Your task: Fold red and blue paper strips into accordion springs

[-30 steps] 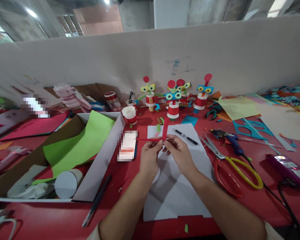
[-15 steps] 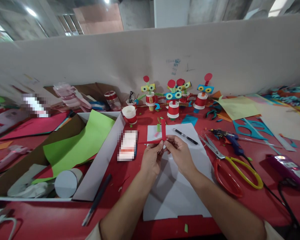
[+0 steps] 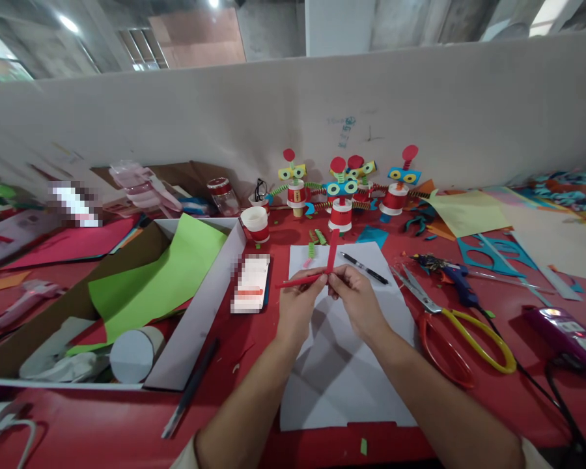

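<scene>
Two red paper strips meet at an angle between my fingertips, above a white paper sheet. My left hand is closed on the strip pointing left. With thumb and fingers my right hand pinches the upright red paper strip near its lower end. The spot where the strips join is partly hidden by my fingers. Just beyond my hands lie small folded green paper springs. A black pen rests on the sheet, right of the strips.
Scissors and a blue glue gun lie on the right. Paper-cup robots stand at the back beside a paper cup. Left are a phone, a utility knife and a box with green paper.
The upright strip has tilted to the right, and the other strip has swung slightly. My hands have shifted a little to the right, still together.
</scene>
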Demonstrator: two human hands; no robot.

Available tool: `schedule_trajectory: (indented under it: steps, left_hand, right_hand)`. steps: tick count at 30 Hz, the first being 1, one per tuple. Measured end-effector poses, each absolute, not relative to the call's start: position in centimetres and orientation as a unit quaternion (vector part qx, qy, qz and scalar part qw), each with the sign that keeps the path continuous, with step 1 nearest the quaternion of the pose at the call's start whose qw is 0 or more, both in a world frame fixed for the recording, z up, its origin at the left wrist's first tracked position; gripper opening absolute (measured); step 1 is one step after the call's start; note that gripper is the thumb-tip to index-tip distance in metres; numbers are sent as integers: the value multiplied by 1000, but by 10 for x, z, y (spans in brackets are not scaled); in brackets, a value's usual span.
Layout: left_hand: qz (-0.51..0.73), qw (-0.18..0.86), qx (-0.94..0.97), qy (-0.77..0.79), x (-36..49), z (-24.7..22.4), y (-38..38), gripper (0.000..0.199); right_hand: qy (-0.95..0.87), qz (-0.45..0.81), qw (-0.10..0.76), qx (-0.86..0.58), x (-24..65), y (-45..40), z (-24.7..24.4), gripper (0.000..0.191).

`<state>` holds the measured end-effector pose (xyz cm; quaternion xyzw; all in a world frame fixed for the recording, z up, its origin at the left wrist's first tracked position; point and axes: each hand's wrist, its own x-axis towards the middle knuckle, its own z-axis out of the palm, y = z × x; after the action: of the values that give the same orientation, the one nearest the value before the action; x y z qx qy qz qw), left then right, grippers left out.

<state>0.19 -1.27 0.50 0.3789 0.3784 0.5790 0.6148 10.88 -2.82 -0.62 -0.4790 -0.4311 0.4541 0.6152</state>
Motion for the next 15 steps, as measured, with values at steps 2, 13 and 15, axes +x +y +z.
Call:
schedule_trajectory:
  steps: [2, 13, 15]
  left_hand:
    - [583, 619, 366, 378, 0, 4, -11, 13]
    - [575, 638, 343, 382, -4, -1, -7, 15]
    - [582, 634, 341, 379, -2, -1, -7, 14]
  right_hand:
    - [-429, 466, 614, -472, 109, -29, -4, 17]
    - [-387, 538, 613, -429, 107, -30, 3, 22]
    - [-388, 537, 610, -435, 106, -30, 3, 22]
